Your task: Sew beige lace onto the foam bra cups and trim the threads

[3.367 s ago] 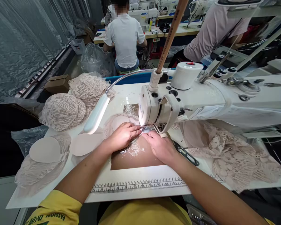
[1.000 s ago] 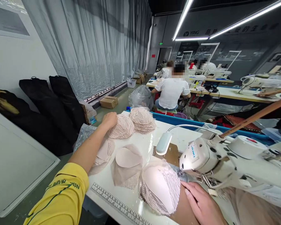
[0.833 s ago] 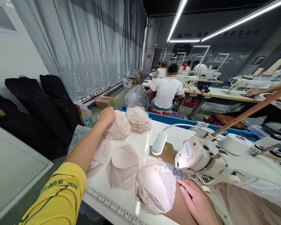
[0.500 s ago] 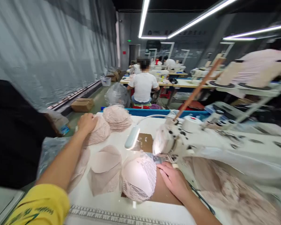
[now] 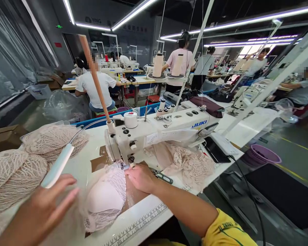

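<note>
A pale pink padded bra cup with lace (image 5: pixel 106 198) lies on the sewing table, its upper edge by the needle area of a white sewing machine (image 5: pixel 166 128). My right hand (image 5: pixel 141 177) is beside the needle, fingers closed at the cup's lace edge; the fingertips are partly hidden. My left hand (image 5: pixel 47 208), somewhat blurred, hovers left of the cup with fingers apart and nothing in them. Just beyond it is the light-blue head of a gooseneck lamp (image 5: pixel 58 165). Stacked lace cups (image 5: pixel 15 177) lie at the left, with another lace pile (image 5: pixel 51 140) behind.
Scissors (image 5: pixel 163 176) lie right of my right hand. Beige lace fabric (image 5: pixel 184 164) is bunched under the machine arm, near a black phone (image 5: pixel 215 150). A printed ruler (image 5: pixel 141 222) runs along the front edge. A purple basket (image 5: pixel 264 154) stands on the floor. Several people work at other tables.
The view has swung right. My left hand has come off the lace pile at the left and moved nearer, now open. My right hand stays by the cup and needle, its fingers more curled.
</note>
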### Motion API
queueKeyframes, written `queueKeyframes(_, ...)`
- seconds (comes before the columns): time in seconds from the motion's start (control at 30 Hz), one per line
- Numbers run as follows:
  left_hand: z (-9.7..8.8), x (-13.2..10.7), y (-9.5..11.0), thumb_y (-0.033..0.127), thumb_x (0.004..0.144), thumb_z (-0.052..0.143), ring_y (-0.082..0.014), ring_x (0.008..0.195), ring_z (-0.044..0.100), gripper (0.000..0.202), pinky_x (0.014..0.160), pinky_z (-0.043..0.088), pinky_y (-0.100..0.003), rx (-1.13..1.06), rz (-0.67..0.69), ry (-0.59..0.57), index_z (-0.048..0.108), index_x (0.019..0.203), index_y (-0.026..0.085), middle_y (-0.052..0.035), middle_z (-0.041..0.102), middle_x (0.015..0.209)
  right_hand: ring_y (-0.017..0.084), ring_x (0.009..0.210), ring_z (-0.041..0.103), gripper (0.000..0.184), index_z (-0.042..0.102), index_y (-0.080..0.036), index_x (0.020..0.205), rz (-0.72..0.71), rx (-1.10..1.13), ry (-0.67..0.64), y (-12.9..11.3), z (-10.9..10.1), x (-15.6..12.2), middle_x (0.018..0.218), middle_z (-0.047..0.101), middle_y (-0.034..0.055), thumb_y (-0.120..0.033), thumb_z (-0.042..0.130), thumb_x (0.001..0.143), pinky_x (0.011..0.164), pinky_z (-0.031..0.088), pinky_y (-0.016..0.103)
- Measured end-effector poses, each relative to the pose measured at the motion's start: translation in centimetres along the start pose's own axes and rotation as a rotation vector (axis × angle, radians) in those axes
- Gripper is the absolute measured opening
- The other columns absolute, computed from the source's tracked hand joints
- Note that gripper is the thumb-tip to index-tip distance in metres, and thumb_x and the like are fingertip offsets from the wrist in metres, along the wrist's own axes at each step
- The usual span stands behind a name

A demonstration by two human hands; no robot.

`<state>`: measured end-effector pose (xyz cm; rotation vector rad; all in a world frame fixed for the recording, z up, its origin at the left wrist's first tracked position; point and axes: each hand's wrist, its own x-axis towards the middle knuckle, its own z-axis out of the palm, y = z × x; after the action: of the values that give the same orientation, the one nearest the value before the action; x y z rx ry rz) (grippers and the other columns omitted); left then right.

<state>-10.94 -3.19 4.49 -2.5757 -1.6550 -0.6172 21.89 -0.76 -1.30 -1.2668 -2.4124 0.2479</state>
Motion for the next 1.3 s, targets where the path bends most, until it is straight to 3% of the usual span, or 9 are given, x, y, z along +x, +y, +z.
queueKeyframes(0.1,2.8,-1.0,5.7,0.048,0.086,0.050,-0.0260,0.105,0.061,0.026,0.085,0.054,-0.037,-0.124,0.065,-0.113,0.061,0.104,0.034,-0.0007,0.063,0.119,0.016,0.076,0.058,0.019,0.068,-0.021,0.088,-0.048,0.020,-0.009,0.1,0.2,-0.2,0.082,0.065,0.0014,-0.017,0.051,0.083,0.070,0.041,0.026)
queueKeyframes(0.17,4.3,-1.5,7.0,0.044,0.087,0.050,-0.0269,0.108,0.060,0.027,0.087,0.054,-0.038,-0.130,0.078,-0.159,0.063,0.105,0.029,-0.0052,0.062,0.122,0.016,0.080,0.058,0.019,0.068,-0.021,0.093,-0.085,0.037,-0.011,0.1,0.2,-0.3,0.087,0.066,0.0019,-0.018,0.052,0.084,0.073,0.042,0.026)
queueKeyframes(0.3,5.7,-2.2,5.5,0.035,0.086,0.048,-0.0275,0.114,0.057,0.032,0.091,0.053,-0.039,-0.110,0.119,-0.170,0.059,0.115,0.028,-0.0068,0.058,0.127,0.016,0.082,0.056,0.019,0.067,-0.020,0.095,-0.213,0.044,-0.005,0.0,0.3,-0.7,0.086,0.064,0.0034,-0.019,0.050,0.086,0.075,0.043,0.026)
queueKeyframes(0.6,5.8,-2.2,-1.3,0.028,0.077,0.055,-0.0285,0.109,0.062,0.042,0.088,0.056,-0.039,0.041,0.173,-0.224,0.061,0.119,0.034,-0.0030,0.061,0.126,0.016,0.081,0.054,0.021,0.068,-0.021,0.096,-0.356,-0.001,-0.105,-0.4,0.4,-1.3,0.085,0.065,0.0016,-0.028,0.049,0.091,0.073,0.042,0.028)
queueKeyframes(0.7,5.6,-1.8,-2.2,0.029,0.076,0.057,-0.0306,0.107,0.063,0.041,0.086,0.057,-0.042,0.048,0.156,-0.228,0.064,0.116,0.034,-0.0036,0.063,0.124,0.016,0.081,0.054,0.021,0.068,-0.022,0.095,-0.364,-0.009,-0.120,-0.4,0.4,-1.3,0.086,0.066,0.0014,-0.031,0.049,0.091,0.071,0.041,0.028)
queueKeyframes(0.8,4.9,-0.9,-1.0,0.030,0.078,0.057,-0.0279,0.108,0.063,0.038,0.087,0.057,-0.038,-0.017,0.183,-0.238,0.063,0.115,0.034,-0.0021,0.062,0.125,0.016,0.081,0.055,0.020,0.067,-0.023,0.096,-0.364,-0.008,-0.123,-0.5,0.3,-1.3,0.088,0.066,0.0005,-0.032,0.050,0.091,0.071,0.041,0.029)
queueKeyframes(0.9,4.1,0.1,1.8,0.031,0.083,0.052,-0.0253,0.112,0.060,0.034,0.089,0.056,-0.034,-0.110,0.198,-0.231,0.061,0.116,0.033,-0.0021,0.059,0.128,0.015,0.080,0.055,0.020,0.067,-0.021,0.091,-0.384,-0.026,-0.125,-0.6,0.1,-1.2,0.086,0.067,0.0003,-0.031,0.050,0.091,0.072,0.041,0.028)
queueKeyframes(1.03,3.9,1.4,5.3,0.029,0.090,0.045,-0.0250,0.117,0.055,0.030,0.096,0.051,-0.036,-0.173,0.202,-0.193,0.060,0.115,0.027,-0.0061,0.058,0.128,0.015,0.078,0.055,0.022,0.067,-0.021,0.088,-0.399,-0.019,-0.120,-0.8,0.1,-1.1,0.083,0.067,-0.0002,-0.030,0.047,0.092,0.075,0.042,0.028)
queueKeyframes(1.3,6.2,4.3,7.0,0.025,0.092,0.041,-0.0226,0.107,0.059,0.027,0.091,0.051,-0.033,-0.180,0.305,-0.288,0.062,0.110,0.020,-0.0087,0.062,0.116,0.016,0.082,0.057,0.021,0.067,-0.020,0.097,-0.396,-0.005,-0.104,-0.5,0.3,-1.2,0.087,0.068,0.0005,-0.032,0.049,0.092,0.075,0.041,0.028)
